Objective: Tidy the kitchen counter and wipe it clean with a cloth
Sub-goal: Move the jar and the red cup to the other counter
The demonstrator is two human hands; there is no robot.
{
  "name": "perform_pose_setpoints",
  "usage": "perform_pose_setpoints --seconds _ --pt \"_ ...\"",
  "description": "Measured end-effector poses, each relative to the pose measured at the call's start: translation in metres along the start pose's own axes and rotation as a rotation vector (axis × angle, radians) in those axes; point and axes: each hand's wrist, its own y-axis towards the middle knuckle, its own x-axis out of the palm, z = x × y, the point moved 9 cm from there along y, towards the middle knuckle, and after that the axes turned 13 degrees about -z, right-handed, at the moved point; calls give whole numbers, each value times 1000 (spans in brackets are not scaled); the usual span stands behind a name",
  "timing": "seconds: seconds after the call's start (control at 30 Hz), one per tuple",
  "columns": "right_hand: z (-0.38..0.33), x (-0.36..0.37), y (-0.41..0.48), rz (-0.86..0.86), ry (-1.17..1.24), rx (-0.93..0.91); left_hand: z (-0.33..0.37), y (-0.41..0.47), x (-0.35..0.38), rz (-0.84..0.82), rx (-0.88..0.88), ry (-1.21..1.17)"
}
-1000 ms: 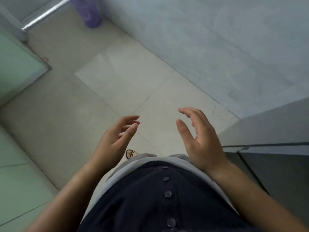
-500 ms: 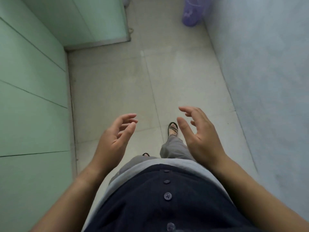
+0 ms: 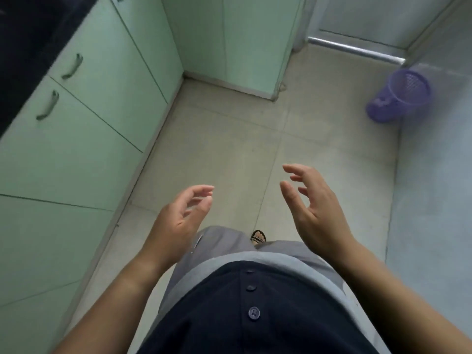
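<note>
My left hand (image 3: pixel 178 221) and my right hand (image 3: pixel 314 208) hover in front of my waist over the tiled floor, palms facing each other, fingers loosely curled and apart, both holding nothing. The dark kitchen counter (image 3: pixel 28 39) shows only as an edge strip at the top left, well away from both hands. No cloth is in view.
Pale green cabinet doors (image 3: pixel 84 129) with metal handles run along the left and turn a corner at the back. A purple mesh bin (image 3: pixel 401 98) stands by the grey wall on the right. A metal door threshold (image 3: pixel 355 51) crosses the far floor. My sandalled foot (image 3: pixel 258 237) shows below.
The view has swung left: the cabinets and counter edge came into view, and the purple bin shifted to the right. Both hands kept the same empty, apart pose.
</note>
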Motion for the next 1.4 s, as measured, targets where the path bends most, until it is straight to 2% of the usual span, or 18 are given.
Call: perform_pose_setpoints --seconds 0.17,0.3,0.57,0.7,0.8,1.0,1.27,1.4 --pt "-5 27 63 -242 -66 -27 -20 2 -38 168 -114 -110" --pt "-40 54 131 -384 -131 -116 -32 14 -87 311 -146 -196" --pt "-153 119 294 -439 -155 -291 -37 63 -246 508 -113 -244" --pt "-213 158 353 -495 -158 -368 -37 68 -328 607 -106 -229" --pt "-235 183 386 -544 -182 -383 -53 68 -363 659 -144 -262" --pt "-269 244 455 -691 -224 -398 -88 77 -421 754 -234 -341" --pt "-384 346 580 -917 -260 -594 -120 102 -549 987 -309 -403" --pt "-434 400 619 -1048 -312 -695 -148 112 -595 1077 -400 -382"
